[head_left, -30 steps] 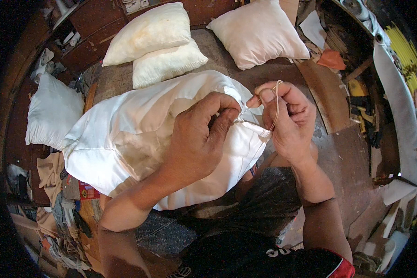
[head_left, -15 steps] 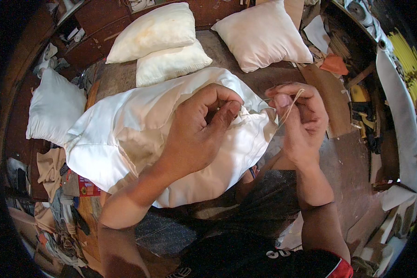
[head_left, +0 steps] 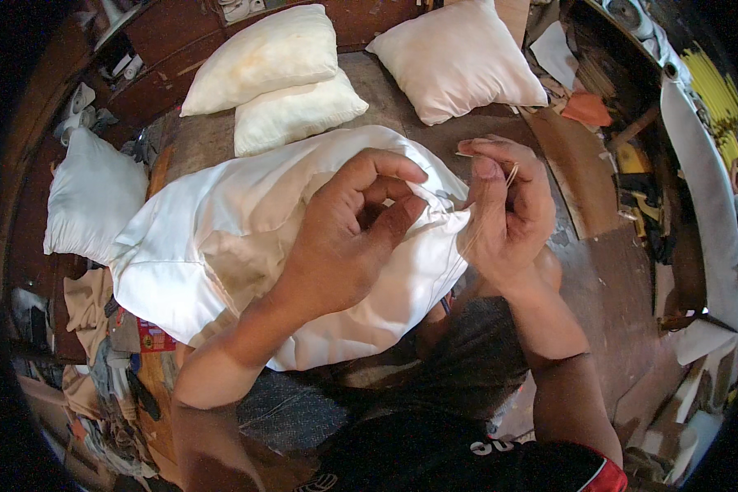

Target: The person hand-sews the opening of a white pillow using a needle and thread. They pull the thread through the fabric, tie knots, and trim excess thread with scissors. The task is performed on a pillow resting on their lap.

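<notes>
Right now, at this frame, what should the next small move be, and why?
I'd probably have the left hand pinch the gathered edge of the white cloth again: its thumb and index finger look parted there, while the right hand holds a loop of pale thread. A firmer pinch would likely steady the cloth.

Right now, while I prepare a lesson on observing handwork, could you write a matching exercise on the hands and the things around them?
1. Left hand
2. Right hand
3. Orange piece
4. Yellow strips

A. Near the picture's right edge
B. Holding pale thread
C. By the white fabric's gathered edge
D. Right of the pinkish-white pillow

Pairs: 1-C, 2-B, 3-D, 4-A
</notes>
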Available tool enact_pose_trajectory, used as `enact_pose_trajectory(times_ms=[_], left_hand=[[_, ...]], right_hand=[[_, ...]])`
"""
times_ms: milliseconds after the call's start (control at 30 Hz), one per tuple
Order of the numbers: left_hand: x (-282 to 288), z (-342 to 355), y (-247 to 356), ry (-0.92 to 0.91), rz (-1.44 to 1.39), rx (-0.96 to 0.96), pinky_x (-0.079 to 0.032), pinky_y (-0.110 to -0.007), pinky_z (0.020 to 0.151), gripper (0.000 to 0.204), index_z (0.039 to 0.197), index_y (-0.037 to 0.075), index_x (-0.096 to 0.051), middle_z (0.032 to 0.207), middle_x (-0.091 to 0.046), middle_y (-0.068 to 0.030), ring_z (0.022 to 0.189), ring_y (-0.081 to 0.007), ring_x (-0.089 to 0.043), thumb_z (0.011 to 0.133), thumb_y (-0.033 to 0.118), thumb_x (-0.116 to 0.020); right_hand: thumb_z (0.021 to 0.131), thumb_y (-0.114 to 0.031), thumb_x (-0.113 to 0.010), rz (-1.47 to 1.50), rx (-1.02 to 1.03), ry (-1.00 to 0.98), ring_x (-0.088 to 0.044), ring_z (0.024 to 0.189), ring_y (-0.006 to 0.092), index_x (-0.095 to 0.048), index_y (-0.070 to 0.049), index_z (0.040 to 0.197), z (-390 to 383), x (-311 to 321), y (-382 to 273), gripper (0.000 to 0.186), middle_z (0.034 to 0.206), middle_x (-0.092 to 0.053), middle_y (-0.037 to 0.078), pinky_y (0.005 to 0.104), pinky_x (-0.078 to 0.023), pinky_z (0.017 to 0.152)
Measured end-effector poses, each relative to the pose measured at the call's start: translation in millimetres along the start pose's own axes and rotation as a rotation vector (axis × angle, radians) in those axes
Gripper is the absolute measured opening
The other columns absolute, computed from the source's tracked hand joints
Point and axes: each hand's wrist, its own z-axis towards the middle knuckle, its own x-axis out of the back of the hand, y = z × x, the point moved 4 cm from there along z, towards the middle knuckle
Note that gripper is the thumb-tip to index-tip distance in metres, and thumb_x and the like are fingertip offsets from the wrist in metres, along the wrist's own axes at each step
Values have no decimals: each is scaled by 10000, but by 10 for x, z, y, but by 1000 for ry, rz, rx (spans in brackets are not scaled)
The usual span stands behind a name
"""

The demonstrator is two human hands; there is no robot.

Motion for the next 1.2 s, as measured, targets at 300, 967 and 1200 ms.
enact_pose_trajectory(times_ms=[300, 967, 1200], left_hand=[[-62, -74, 47, -16, 392, -272, -354, -193, 500, 304, 1051, 63, -535, 866, -629, -9, 553, -12, -456, 820, 18, -727], [18, -56, 152, 21, 488, -227, -450, -234, 630, 270, 1127, 76, -656, 919, -687, -57, 741, -82, -586, 859, 67, -693], [16, -45, 112, 42, 464, -179, -433, -211, 632, 256, 1105, 85, -651, 909, -658, -19, 733, -63, -565, 856, 62, -703]], right_hand=[[881, 47, -568, -49, 138, 117, -647, 785, 265, -630, 30, 981, 28, 124, -31, 118, 910, -680, 166, 299, -511, 701], [952, -24, -552, 182, -67, -56, -644, 959, 213, -590, 0, 1048, 80, 231, -324, 106, 1141, -590, 169, 327, -519, 852], [906, 12, -569, 1, -16, -101, -657, 891, 240, -615, -8, 1041, -33, 183, -195, 144, 962, -659, 154, 328, -517, 805]])
